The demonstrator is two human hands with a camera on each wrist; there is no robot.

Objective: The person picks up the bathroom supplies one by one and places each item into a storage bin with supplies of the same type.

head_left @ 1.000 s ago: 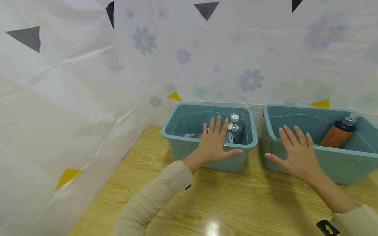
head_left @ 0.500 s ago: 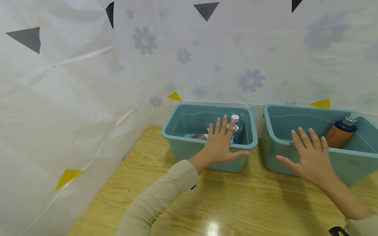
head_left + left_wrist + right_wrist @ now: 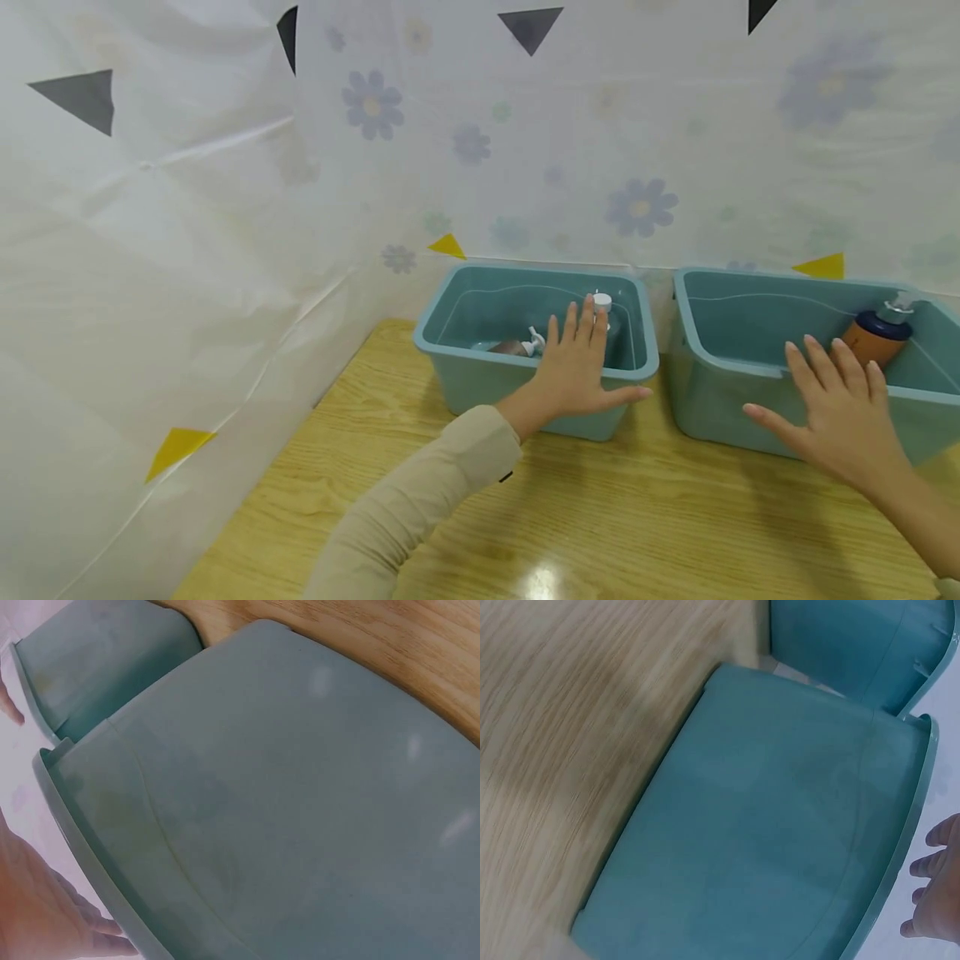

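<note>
While both hands hang over bins, nothing held. Left hand (image 3: 573, 371) flat, fingers straight and apart, over near rim of left bin (image 3: 480, 287). Clear bottle (image 3: 602, 302) stands upright right past its fingertips, white cap on top, long way up-down. Small pump bottle (image 3: 525, 345) lies just left of those fingers. Right hand (image 3: 843, 408) flat too, fingers spread, over near rim of right bin (image 3: 720, 283). Brown bottle (image 3: 873, 337) leans in far corner, ahead and right of that hand, close. Left hand nearer clear bottle; right hand nearer brown one.

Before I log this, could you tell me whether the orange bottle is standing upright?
Tipped: the orange bottle leans in the right bin, pump end raised toward the far right.
</note>
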